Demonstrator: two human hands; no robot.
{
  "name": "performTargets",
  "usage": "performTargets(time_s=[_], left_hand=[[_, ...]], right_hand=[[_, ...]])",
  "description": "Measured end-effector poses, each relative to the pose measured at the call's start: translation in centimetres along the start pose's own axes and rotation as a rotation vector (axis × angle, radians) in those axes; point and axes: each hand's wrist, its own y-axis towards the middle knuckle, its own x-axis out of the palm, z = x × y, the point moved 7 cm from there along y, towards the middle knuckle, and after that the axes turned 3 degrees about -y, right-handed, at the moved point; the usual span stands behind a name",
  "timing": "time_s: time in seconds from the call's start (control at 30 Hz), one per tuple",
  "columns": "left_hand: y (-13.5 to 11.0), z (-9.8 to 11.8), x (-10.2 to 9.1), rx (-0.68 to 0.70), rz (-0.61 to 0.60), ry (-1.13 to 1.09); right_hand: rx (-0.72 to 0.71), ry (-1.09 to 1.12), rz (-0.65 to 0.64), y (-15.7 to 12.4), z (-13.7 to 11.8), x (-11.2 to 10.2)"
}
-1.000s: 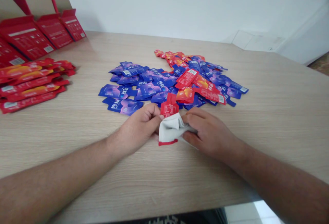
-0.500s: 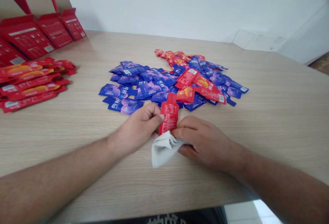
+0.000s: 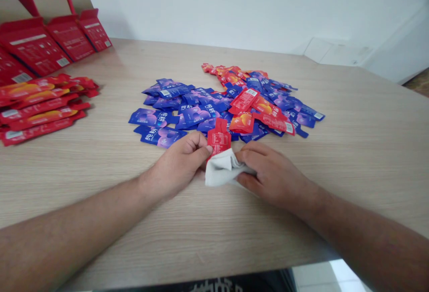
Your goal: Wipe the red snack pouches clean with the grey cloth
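Pale wood desk (image 3: 214, 243) runs to a white wall (image 3: 234, 6), with open red cartons (image 3: 36, 44) at upper left, a row of red sachets (image 3: 40, 113) below them, and a blue-and-red sachet heap (image 3: 224, 104) at centre. Just below the heap, both hands curl closed: the left hand (image 3: 177, 162) pinches a red sachet (image 3: 218, 140), its long axis pointing toward the heap, while the right hand (image 3: 270, 173) grips a white cloth (image 3: 223, 168) around the sachet's lower end.

- Your red sachet (image 3: 219, 140): printed back facing you, standing tilted, its lower end tucked into the cloth.
- Your white cloth (image 3: 223, 169): crumpled, bunched around that end.
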Motion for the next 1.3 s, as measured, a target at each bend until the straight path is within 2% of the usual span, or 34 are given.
performTargets(time_s=[0.07, 0.23, 0.4, 0.53, 0.67, 0.73, 0.9, 1.1, 1.23, 1.3], left_hand=[[0.0, 0.0, 0.0, -0.007, -0.008, -0.007], [0.0, 0.0, 0.0, -0.007, -0.005, 0.039], [0.0, 0.0, 0.0, -0.011, -0.009, -0.004], [0.0, 0.1, -0.1, 0.005, 0.003, 0.048], [0.0, 0.0, 0.0, -0.005, 0.006, -0.005], [0.0, -0.1, 0.0, -0.007, -0.002, -0.001], [-0.1, -0.2, -0.2, -0.007, 0.0, 0.043], [0.1, -0.4, 0.0, -0.01, -0.031, 0.013], [0.0, -0.2, 0.0, 0.011, -0.031, 0.065], [0.0, -0.1, 0.0, 0.008, -0.029, 0.056]], right_hand=[[0.033, 0.003, 0.017, 0.0, 0.3, -0.2], [-0.085, 0.019, -0.074, -0.1, -0.9, 0.5], [0.016, 0.002, -0.007, 0.0, -0.2, 0.0], [-0.084, 0.028, -0.084, -0.1, -1.0, 0.5], [0.011, 0.0, 0.009, -0.1, -0.2, -0.1], [0.023, 0.007, 0.012, -0.1, -0.3, 0.0], [-0.118, 0.027, -0.108, -0.2, -1.9, 0.9], [0.036, -0.012, 0.037, 0.0, 0.5, -0.5], [-0.074, 0.025, -0.069, -0.1, -0.6, 0.3], [-0.076, 0.028, -0.084, -0.1, -0.7, 0.4]])
